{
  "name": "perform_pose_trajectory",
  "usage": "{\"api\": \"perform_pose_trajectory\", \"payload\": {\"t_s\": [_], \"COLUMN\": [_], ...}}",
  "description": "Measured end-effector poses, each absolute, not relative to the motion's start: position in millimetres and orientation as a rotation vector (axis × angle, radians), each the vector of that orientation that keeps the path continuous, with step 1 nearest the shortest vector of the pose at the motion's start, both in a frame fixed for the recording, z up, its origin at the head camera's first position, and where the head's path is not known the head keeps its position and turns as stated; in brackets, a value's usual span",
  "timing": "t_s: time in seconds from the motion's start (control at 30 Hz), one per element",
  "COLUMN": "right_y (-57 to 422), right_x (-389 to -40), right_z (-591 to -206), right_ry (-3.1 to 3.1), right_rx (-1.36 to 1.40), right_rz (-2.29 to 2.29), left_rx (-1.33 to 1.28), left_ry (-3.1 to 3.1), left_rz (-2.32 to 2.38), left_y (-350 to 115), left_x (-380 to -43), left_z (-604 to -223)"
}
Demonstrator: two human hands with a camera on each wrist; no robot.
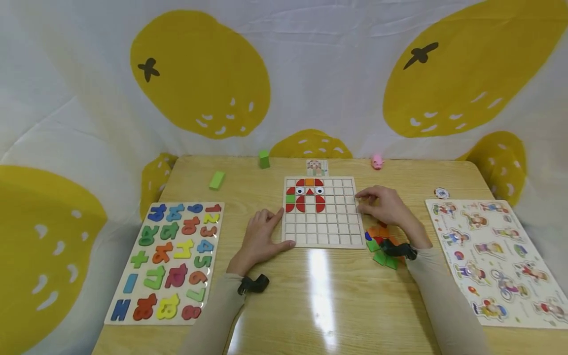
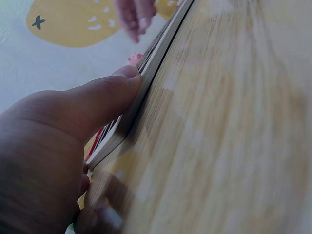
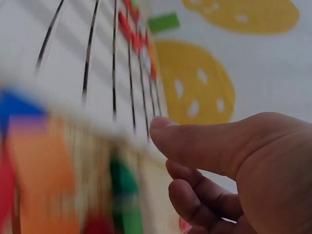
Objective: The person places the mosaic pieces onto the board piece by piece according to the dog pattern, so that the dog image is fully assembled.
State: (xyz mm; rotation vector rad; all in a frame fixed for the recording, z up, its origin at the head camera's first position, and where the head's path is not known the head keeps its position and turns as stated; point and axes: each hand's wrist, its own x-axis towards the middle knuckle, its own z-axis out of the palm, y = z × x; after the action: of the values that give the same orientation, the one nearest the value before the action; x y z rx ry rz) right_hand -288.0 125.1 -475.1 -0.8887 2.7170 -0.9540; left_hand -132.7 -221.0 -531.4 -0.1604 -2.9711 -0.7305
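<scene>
A wooden grid board lies mid-table, with red, orange, green and eye-marked pieces in its upper left cells. My left hand rests against the board's left side, thumb at the near left corner and index finger higher up the edge. In the left wrist view the thumb presses the board's side. Beside the board's right edge hovers my right hand, fingers loosely bent; the right wrist view shows nothing between its thumb and fingers. Below it lies a pile of loose coloured pieces, partly hidden by the wrist strap.
A number puzzle board lies at the left, a picture puzzle board at the right. A pattern card, green blocks, a pink pig figure and a round chip stand or lie toward the back.
</scene>
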Motion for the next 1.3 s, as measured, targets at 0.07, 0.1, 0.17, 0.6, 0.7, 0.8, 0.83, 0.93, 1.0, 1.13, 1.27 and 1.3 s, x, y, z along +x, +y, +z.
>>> {"api": "perform_pose_trajectory", "payload": {"t_s": [0.07, 0.1, 0.17, 0.6, 0.7, 0.8, 0.83, 0.93, 1.0, 1.13, 1.27, 1.3], "right_y": [147, 155, 167, 185, 190, 195, 195, 190, 184, 173, 174, 175], "right_x": [-291, -292, -292, -293, -288, -276, -271, -257, -250, -246, -247, -249], "right_z": [-477, -478, -481, -493, -491, -485, -484, -483, -485, -490, -490, -489], "right_ry": [2.749, 2.754, 2.76, 2.823, 2.855, 2.825, 2.801, 2.722, 2.692, 2.698, 2.699, 2.697], "right_rx": [-0.844, -0.83, -0.81, -0.628, -0.622, -0.708, -0.76, -0.942, -1.047, -1.083, -0.969, -0.937], "right_rz": [-0.876, -0.849, -0.814, -0.863, -0.938, -1.005, -1.014, -0.972, -0.917, -0.846, -0.833, -0.836], "left_rx": [-0.145, -0.14, -0.135, -0.145, -0.152, -0.162, -0.166, -0.156, -0.143, -0.143, -0.166, -0.17], "left_ry": [-2.968, -2.967, -2.966, -2.954, -2.946, -2.946, -2.949, -2.956, -2.959, -2.962, -2.96, -2.961], "left_rz": [-0.727, -0.722, -0.712, -0.735, -0.751, -0.76, -0.758, -0.748, -0.744, -0.738, -0.738, -0.737], "left_y": [-223, -224, -227, -227, -226, -224, -224, -224, -225, -225, -224, -223], "left_x": [-130, -129, -128, -128, -128, -128, -128, -126, -125, -127, -131, -132], "left_z": [-531, -531, -531, -535, -536, -536, -536, -534, -533, -534, -535, -535]}}
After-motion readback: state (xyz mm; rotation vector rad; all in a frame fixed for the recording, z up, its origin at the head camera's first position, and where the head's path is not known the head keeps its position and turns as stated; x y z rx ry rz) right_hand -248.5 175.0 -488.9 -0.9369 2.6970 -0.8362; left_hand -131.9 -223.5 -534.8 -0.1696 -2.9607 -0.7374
